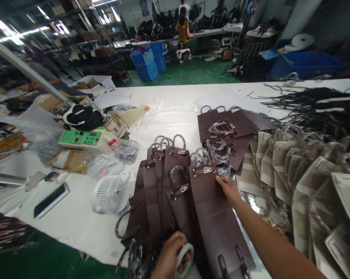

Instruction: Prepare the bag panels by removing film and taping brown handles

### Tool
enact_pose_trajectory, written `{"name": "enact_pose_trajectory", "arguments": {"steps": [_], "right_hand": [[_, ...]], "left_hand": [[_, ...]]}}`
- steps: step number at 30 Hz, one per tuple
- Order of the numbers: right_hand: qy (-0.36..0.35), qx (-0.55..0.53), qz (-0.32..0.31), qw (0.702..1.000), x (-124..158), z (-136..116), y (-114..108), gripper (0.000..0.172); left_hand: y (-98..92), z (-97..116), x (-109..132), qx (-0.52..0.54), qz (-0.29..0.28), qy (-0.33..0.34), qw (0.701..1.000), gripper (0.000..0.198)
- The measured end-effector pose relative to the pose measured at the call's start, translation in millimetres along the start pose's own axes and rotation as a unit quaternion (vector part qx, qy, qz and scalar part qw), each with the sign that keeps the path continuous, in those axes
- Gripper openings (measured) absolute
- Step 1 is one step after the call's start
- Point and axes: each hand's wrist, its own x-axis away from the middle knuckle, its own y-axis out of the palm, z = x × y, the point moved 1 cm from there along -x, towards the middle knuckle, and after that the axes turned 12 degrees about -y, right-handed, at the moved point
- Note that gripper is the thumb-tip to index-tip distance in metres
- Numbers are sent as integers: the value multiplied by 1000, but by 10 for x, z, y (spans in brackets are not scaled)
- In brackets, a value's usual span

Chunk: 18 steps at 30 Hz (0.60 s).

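Your right hand (229, 188) has the dark brown bag panel (212, 209) near its upper right corner, thumb and fingertips apparently pinching the edge; how firmly, you cannot tell from this view. The panel lies face up in front of you, clasp end away; its two near handles (232, 263) reach the bottom of the view. Your left hand (173, 248) has its fingers curled round a pale grey loop (184, 259), some fingertips showing through it; what the loop belongs to is cut off.

The likeliest trouble is snagging; the plastic-wrapped handle (201, 157) at the panel's far end sits right beside other wrapped handles (220, 151), so a sideways pull could hook them and drag the brown pile (224, 122) out of line. The overlapping brown panels (154, 190) on the left could slide too, if your left wrist brushes them; those at the near edge of the white table (84, 232) might then slip over it. Your right forearm passes close to the beige bag panels (282, 170); a wide elbow could topple them; metal clasps (207, 169) rubbing on brown faces could leave scratches.
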Motion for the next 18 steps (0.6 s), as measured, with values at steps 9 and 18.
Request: {"name": "enact_pose_trajectory", "arguments": {"steps": [9, 18], "right_hand": [[23, 40, -74, 996, 49, -8, 91, 65], [127, -254, -228, 931, 270, 109, -226, 58]], "left_hand": [[42, 180, 72, 41, -49, 8, 998, 41], [-73, 572, 81, 72, -71, 45, 994, 30]]}}
